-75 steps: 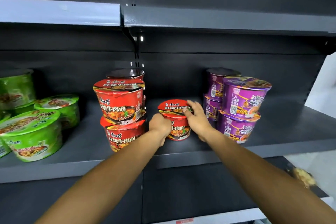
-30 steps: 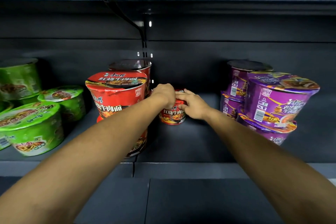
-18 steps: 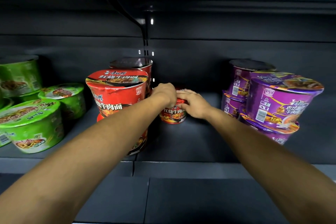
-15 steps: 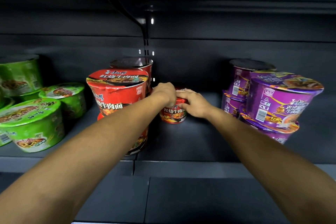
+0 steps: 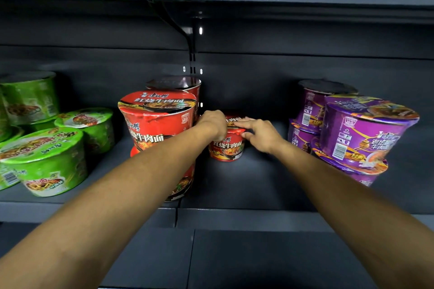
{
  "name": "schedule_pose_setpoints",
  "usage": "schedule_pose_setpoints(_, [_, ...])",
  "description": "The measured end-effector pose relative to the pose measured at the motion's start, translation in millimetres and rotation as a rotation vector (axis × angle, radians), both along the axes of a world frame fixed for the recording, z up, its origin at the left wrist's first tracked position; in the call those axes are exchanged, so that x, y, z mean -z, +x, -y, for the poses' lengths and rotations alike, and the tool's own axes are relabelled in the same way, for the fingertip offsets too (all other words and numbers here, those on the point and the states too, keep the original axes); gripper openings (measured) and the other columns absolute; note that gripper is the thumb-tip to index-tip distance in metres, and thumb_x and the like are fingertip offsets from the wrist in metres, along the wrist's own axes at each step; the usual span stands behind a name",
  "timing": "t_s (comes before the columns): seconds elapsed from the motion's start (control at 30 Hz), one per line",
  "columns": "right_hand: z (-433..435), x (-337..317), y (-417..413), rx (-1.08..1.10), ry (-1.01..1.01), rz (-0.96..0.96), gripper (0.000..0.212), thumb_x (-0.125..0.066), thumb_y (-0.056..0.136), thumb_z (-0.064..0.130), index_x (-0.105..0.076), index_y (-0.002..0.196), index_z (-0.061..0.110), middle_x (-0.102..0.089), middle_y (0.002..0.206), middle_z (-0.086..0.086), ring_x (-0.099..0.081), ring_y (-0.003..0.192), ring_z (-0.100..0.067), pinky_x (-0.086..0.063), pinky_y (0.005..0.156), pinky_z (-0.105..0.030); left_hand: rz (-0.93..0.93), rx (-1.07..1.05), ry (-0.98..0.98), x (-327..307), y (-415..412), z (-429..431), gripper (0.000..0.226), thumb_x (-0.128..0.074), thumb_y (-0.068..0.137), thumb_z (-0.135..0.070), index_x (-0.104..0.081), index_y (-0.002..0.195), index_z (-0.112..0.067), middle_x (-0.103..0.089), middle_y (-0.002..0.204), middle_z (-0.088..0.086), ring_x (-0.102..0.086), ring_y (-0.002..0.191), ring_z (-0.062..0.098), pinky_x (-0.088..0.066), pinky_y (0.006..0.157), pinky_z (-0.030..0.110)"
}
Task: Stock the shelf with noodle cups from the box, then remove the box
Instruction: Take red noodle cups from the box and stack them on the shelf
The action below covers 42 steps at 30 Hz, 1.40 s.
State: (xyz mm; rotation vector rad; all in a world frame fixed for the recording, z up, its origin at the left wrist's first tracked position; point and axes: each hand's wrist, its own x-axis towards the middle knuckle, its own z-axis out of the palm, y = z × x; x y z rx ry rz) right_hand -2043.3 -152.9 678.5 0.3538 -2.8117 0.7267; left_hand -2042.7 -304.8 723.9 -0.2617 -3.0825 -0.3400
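Placement step: left hand (image 5: pixel 212 124) and right hand (image 5: pixel 260 135) clasp the red noodle cup (image 5: pixel 226 148) at 9 and 3 o'clock. The cup stands on the shelf (image 5: pixel 234 185) — next, probably release and fetch another.

fig. bare left hand (image 5: pixel 212 124) and bare right hand (image 5: pixel 260 135), knuckles and fingers uncovered. behind each hand, a smooth bare left forearm (image 5: pixel 112 197) and bare right forearm (image 5: pixel 352 199), narrowest at the wrist, widening and uncovered up to the frame edge.
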Motion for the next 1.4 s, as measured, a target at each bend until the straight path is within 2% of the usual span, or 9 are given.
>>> schedule_pose_setpoints(0.2, [4.3, 0.2, 1.0, 0.015, 0.023, 0.024, 0.049, -0.049, 0.094, 0.002, -0.045, 0.14, 0.018, -0.037, 0.151, -0.003, -0.021, 0.144, -0.019, -0.011, 0.118, -0.026, -0.012, 0.002, -0.009, 1.4, 0.8, -0.9, 0.025, -0.055, 0.089, -0.007, -0.064, 0.111, -0.002, -0.063, 0.118, 0.017, -0.061, 0.107, 0.031, -0.05, 0.079, 0.031])
schedule_pose_setpoints(0.37, [6.2, -8.2, 13.3, 0.015, 0.057, 0.067, 0.073, -0.042, 0.085, -0.011, -0.022, 0.151, 0.014, -0.018, 0.158, -0.005, -0.005, 0.147, -0.019, -0.006, 0.116, -0.025, 0.011, 0.025, 0.033, 0.7, 4.7, -0.3, 0.034, -0.055, 0.089, -0.007, -0.059, 0.123, -0.003, -0.062, 0.12, 0.015, -0.061, 0.108, 0.029, -0.052, 0.085, 0.031])
schedule_pose_setpoints(0.6, [9.6, -7.8, 44.5, 0.153, 0.026, 0.041, 0.073, -0.047, 0.085, -0.007, -0.019, 0.151, 0.01, -0.016, 0.158, -0.01, -0.013, 0.146, -0.02, -0.008, 0.116, -0.022, -0.058, 0.19, 0.162, -3.2, 34.4, 4.7, 0.047, -0.051, 0.087, -0.005, -0.053, 0.134, -0.012, -0.057, 0.132, 0.013, -0.052, 0.122, 0.03, -0.045, 0.101, 0.036])
schedule_pose_setpoints(0.8, [28.7, -2.6, 90.7, 0.179, 0.031, 0.064, 0.065, -0.051, 0.088, -0.001, -0.025, 0.148, 0.007, -0.025, 0.155, -0.01, -0.021, 0.144, -0.022, -0.01, 0.108, -0.013, -0.146, 0.345, 0.257, 14.4, 79.7, 11.3, 0.036, -0.055, 0.084, -0.006, -0.066, 0.117, -0.017, -0.064, 0.124, 0.003, -0.055, 0.119, 0.021, -0.042, 0.101, 0.026])
schedule_pose_setpoints(0.87, [36.2, 3.5, 106.4, 0.198, 0.029, 0.075, 0.055, -0.053, 0.087, 0.002, -0.04, 0.141, 0.009, -0.04, 0.147, -0.01, -0.035, 0.137, -0.024, -0.021, 0.105, -0.017, -0.127, 0.373, 0.278, 24.8, 97.2, 15.9, 0.027, -0.058, 0.086, -0.011, -0.07, 0.109, -0.017, -0.066, 0.12, 0.003, -0.058, 0.114, 0.022, -0.044, 0.098, 0.029])
schedule_pose_setpoints(1.0, [47.1, 20.4, 136.6, 0.207, -0.014, 0.111, 0.023, -0.051, 0.083, 0.002, -0.064, 0.09, 0.021, -0.068, 0.098, -0.005, -0.061, 0.098, -0.022, -0.038, 0.077, -0.019, -0.033, 0.391, 0.271, 51.5, 126.0, 30.0, 0.028, -0.053, 0.084, -0.007, -0.07, 0.101, -0.023, -0.066, 0.111, 0.004, -0.061, 0.105, 0.025, -0.05, 0.092, 0.032])
schedule_pose_setpoints(1.13, [61.0, 35.3, 161.9, 0.198, -0.126, 0.135, 0.023, -0.054, 0.083, 0.0, -0.074, 0.088, 0.011, -0.073, 0.092, -0.003, -0.065, 0.083, -0.015, -0.052, 0.086, -0.028, 0.017, 0.353, 0.239, 67.5, 138.0, 52.0, 0.023, -0.054, 0.083, -0.009, -0.067, 0.091, -0.026, -0.068, 0.105, 0.002, -0.063, 0.1, 0.024, -0.052, 0.089, 0.033])
schedule_pose_setpoints(1.23, [74.5, 38.9, 175.7, 0.147, -0.168, 0.218, 0.02, -0.056, 0.083, 0.001, -0.074, 0.083, 0.01, -0.074, 0.085, -0.005, -0.064, 0.064, -0.01, -0.055, 0.072, -0.022, 0.057, 0.319, 0.217, 76.0, 144.9, 70.3, 0.022, -0.056, 0.083, -0.01, -0.066, 0.081, -0.029, -0.07, 0.104, 0.0, -0.064, 0.099, 0.021, -0.052, 0.09, 0.033])
schedule_pose_setpoints(1.4, [102.5, 46.3, 190.2, 0.031, -0.142, 0.336, 0.013, -0.061, 0.085, 0.007, -0.074, 0.086, 0.008, -0.067, 0.065, 0.001, -0.058, 0.055, -0.004, -0.044, 0.055, -0.01, 0.187, 0.266, 0.127, 100.4, 161.6, 100.4, 0.015, -0.064, 0.083, -0.017, -0.074, 0.094, -0.017, -0.072, 0.102, 0.002, -0.064, 0.098, 0.02, -0.052, 0.089, 0.034])
